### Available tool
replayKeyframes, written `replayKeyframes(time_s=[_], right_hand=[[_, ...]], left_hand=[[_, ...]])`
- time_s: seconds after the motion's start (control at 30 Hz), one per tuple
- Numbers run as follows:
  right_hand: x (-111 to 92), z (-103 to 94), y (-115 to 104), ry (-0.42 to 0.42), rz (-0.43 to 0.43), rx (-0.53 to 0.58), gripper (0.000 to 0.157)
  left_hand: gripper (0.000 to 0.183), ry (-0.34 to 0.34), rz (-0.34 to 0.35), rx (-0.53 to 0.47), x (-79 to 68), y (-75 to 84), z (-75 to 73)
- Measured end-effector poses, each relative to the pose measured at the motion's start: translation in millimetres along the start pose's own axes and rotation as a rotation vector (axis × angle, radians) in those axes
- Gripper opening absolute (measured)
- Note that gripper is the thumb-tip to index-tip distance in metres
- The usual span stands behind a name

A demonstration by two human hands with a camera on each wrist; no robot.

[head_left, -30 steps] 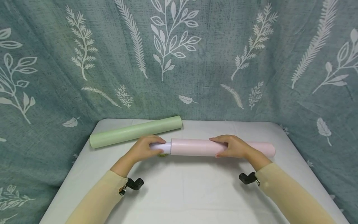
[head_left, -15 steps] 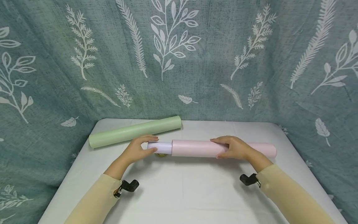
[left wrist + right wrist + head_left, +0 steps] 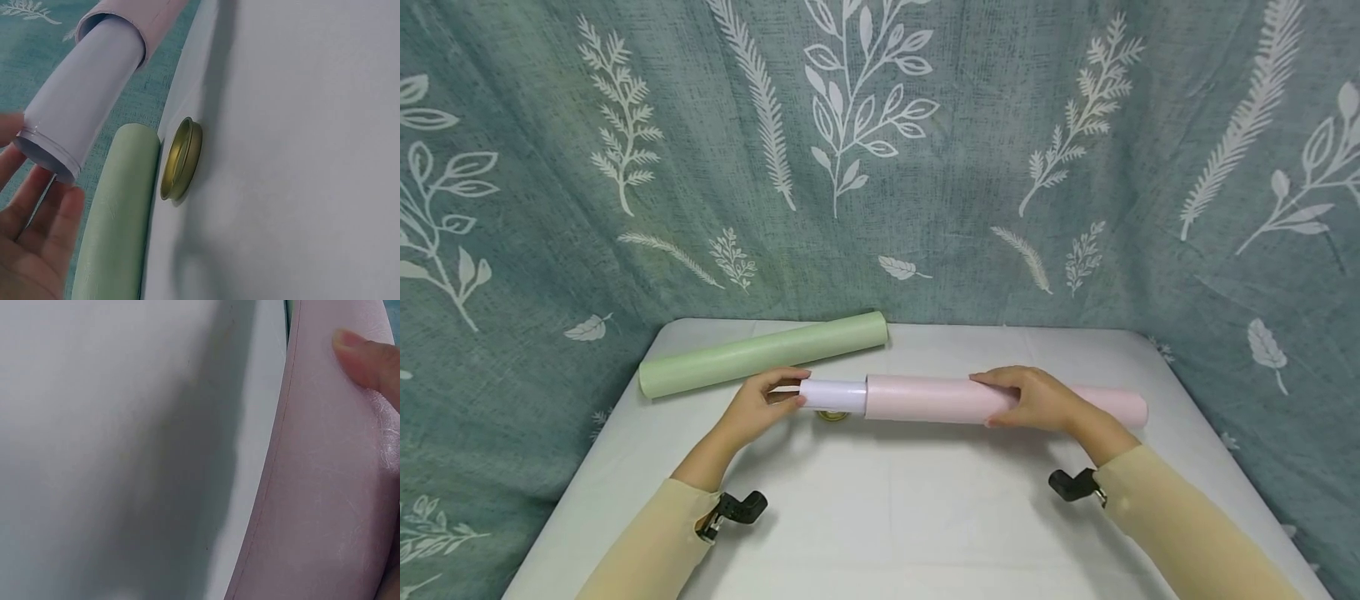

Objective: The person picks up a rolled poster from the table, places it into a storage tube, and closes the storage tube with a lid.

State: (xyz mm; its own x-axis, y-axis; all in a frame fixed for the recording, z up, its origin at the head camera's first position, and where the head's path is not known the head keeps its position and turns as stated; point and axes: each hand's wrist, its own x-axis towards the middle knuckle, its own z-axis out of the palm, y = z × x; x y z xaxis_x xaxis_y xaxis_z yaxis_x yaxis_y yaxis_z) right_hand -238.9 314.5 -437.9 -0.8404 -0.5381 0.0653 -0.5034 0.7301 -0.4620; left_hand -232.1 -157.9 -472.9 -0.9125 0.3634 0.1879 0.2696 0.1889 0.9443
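Note:
A pink tube (image 3: 925, 398) lies crosswise above the white table, with a smooth white roll (image 3: 833, 395) sticking out of its left end. Fingers and thumb of my right hand (image 3: 1037, 402) grip the pink tube around its middle; the thumb (image 3: 362, 359) lies along its surface in the right wrist view. At the roll's free end is my left hand (image 3: 758, 410), its fingers spread and fingertips at the rim. In the left wrist view the white roll (image 3: 87, 94) shows a hollow end. Just below it, a round gold lid (image 3: 182, 159) stands tilted on the table.
A green tube (image 3: 763, 354) lies slantwise at the back left of the table (image 3: 887, 508), behind my left hand. Behind the table hangs a green-blue curtain (image 3: 962, 208) with white leaf patterns.
My left hand has slid left along the white roll to its free end, its fingers loosening. My right hand and the pink tube have shifted slightly right. The green tube has stayed put.

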Motion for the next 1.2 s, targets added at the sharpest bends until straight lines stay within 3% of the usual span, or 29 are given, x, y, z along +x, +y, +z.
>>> replayKeyframes(time_s=[0.5,0.7,0.93,1.2], right_hand=[[-2.7,-2.0,-0.3,0.007,0.004,0.011,0.072],[-2.6,-0.8,-1.2,0.01,0.003,0.02,0.072],[-1.1,-1.0,-2.6,0.008,-0.016,0.027,0.073],[-1.0,1.8,-3.8,0.003,-0.009,0.038,0.073]], left_hand=[[0.038,-0.006,0.004,-0.085,5.5,5.2,10.0],[0.037,-0.021,0.0,-0.137,8.4,8.8,19.1],[0.033,-0.024,0.053,-0.171,15.1,8.9,33.0],[0.033,-0.017,0.029,-0.198,16.7,7.3,44.3]])
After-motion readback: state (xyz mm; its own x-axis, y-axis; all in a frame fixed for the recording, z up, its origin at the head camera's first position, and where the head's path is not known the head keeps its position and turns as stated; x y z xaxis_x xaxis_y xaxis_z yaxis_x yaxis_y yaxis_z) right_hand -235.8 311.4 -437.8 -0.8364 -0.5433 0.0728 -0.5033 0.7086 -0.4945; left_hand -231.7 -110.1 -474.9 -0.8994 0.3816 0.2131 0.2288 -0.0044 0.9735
